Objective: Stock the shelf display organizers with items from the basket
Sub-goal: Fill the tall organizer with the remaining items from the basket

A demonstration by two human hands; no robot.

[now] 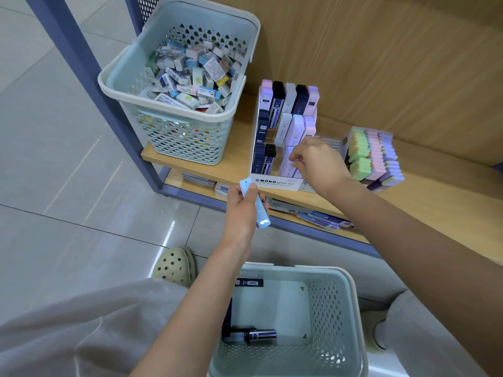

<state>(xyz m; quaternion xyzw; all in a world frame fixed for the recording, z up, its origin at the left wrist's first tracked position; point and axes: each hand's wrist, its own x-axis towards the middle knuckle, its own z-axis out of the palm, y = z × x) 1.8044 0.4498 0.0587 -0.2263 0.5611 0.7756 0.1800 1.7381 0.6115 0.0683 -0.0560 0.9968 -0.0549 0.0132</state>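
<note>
Pale blue plastic shows in the left hand (pixel 241 210), whose fingers are curled round a slim lead case (pixel 261 216) with the thumb pressed along its upper face. It hangs in the air just near of the shelf edge, probably kept ready as the next piece to go in. The right hand (pixel 317 161) reaches over the white display organizer (pixel 277 182) on the wooden shelf (pixel 441 194). Its fingertips are bunched together and appear to pinch the top of a lilac case (pixel 288 165) in the near row, likely seating it upright in its slot so the colours line up by column. The near basket (pixel 329 308) sits on the floor between the person's knees, within easy reach of both arms, and holds only a few dark cases (pixel 261 336) along its left side, so the stocking looks well advanced. To the far left on the shelf a second basket (pixel 174 142) is heaped with boxed erasers, and a pastel eraser display (pixel 373 156) stands just right of the organizer.
</note>
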